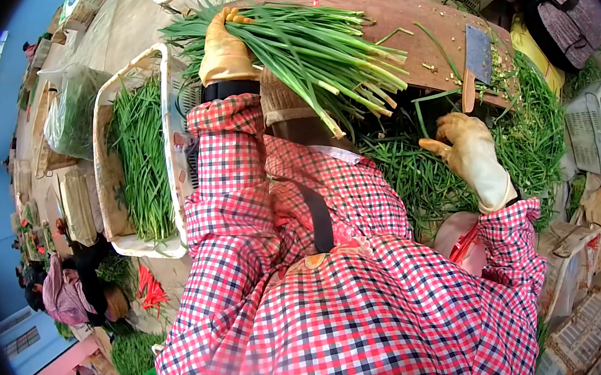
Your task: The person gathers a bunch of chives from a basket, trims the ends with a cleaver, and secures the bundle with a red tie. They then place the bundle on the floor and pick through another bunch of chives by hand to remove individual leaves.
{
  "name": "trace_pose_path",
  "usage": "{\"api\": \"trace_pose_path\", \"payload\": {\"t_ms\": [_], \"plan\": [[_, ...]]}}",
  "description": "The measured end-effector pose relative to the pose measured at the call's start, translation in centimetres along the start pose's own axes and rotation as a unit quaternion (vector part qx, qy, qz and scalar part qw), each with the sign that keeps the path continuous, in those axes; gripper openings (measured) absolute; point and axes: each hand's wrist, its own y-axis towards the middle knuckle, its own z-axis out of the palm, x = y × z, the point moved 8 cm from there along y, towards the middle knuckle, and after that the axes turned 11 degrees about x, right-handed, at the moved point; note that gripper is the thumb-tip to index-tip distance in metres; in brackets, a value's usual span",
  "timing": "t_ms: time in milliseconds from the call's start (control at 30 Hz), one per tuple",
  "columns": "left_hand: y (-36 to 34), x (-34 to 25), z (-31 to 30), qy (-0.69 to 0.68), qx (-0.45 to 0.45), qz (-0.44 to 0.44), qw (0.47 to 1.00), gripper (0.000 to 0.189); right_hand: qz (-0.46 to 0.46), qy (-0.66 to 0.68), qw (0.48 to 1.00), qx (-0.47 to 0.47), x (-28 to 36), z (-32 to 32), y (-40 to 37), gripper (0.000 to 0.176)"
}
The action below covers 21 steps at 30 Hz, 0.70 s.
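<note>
Bundle of green stalks (309, 44): held crosswise over the near edge of a brown chopping board (409, 18), its pale ends pointing right and its leafy tips fanning out to the left. The left hand (223, 49), in a yellowish glove, is closed around the bundle near its leafy end, with the fingers wrapped over the top of the stalks.

The right hand (471, 155), gloved alike, lies well apart from the bundle, low on a heap of loose greens (404, 184) below the board. Its fingers are bent and touch the heap; whether they grasp any stalks cannot be told.

A cleaver (476, 56) rests flat on the right part of the board, blade away from the person, handle toward the heap, among scattered green trimmings. Both sleeves are of red checked cloth.

To the left stands a white crate (170, 98), filled lengthwise with more green stalks, and beyond it a clear plastic bag (72, 113) of greens. Pale baskets (593, 121) stand at the right. At lower left another person (69, 294) bends over greens on the floor.
</note>
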Motion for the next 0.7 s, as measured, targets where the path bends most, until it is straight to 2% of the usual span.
{"api": "trace_pose_path", "payload": {"t_ms": [33,67,100,133,167,200,267,300,333,400,433,533,600,667,700], "plan": [[-0.3,-0.1,0.2,0.020,0.001,0.012,1.000,0.012,-0.049,0.135,0.985,-0.101,0.4,-1.2,-0.3,0.026],[-0.1,-0.1,0.0,0.021,0.004,0.009,1.000,0.012,-0.095,0.266,0.938,-0.198,0.5,-2.4,-1.0,0.030],[0.4,0.0,-0.4,0.023,0.006,0.006,1.000,0.012,-0.115,0.296,0.927,-0.197,0.8,-3.1,-0.3,0.034],[0.7,0.0,-0.4,0.024,0.010,0.004,1.000,0.012,-0.100,0.302,0.928,-0.193,1.2,-3.1,0.8,0.035],[-0.8,-0.3,0.5,0.054,0.024,0.044,0.997,0.011,-0.086,0.308,0.928,-0.189,1.7,-2.9,1.9,0.036],[-0.7,-0.1,0.6,0.038,0.022,0.037,0.998,0.011,-0.070,0.315,0.928,-0.185,2.5,-2.7,2.7,0.037],[-0.5,0.1,0.6,0.006,0.021,0.023,1.000,0.012,-0.048,0.535,0.839,-0.091,4.3,-1.2,4.7,0.038],[-0.1,0.4,0.3,-0.008,0.044,0.012,0.999,0.014,-0.150,0.439,0.843,-0.271,5.1,-2.1,4.5,0.036],[-0.2,0.3,0.4,0.004,0.053,0.029,0.998,0.016,-0.145,0.273,0.895,-0.321,6.7,-3.6,3.3,0.034],[-0.7,0.1,0.3,0.030,0.068,0.061,0.995,0.019,-0.090,0.384,0.878,-0.272,6.1,-0.9,4.8,0.029],[-1.6,0.1,1.1,0.004,0.082,0.054,0.995,0.020,-0.122,0.215,0.907,-0.340,7.3,-2.1,3.8,0.030],[-1.7,0.1,1.7,-0.007,0.114,0.056,0.992,0.021,-0.127,0.130,0.925,-0.334,9.4,-2.6,2.5,0.032],[-1.2,-0.1,1.5,0.008,0.157,0.044,0.987,0.021,-0.118,0.046,0.946,-0.300,9.9,-1.5,2.1,0.027],[-0.9,0.0,1.5,-0.015,0.218,0.009,0.976,0.021,-0.071,0.047,0.983,-0.164,9.0,-0.3,2.5,0.023],[-0.5,0.4,0.9,-0.042,0.207,0.001,0.977,0.022,-0.100,0.057,0.973,-0.199,8.9,-0.5,1.4,0.021]]}}
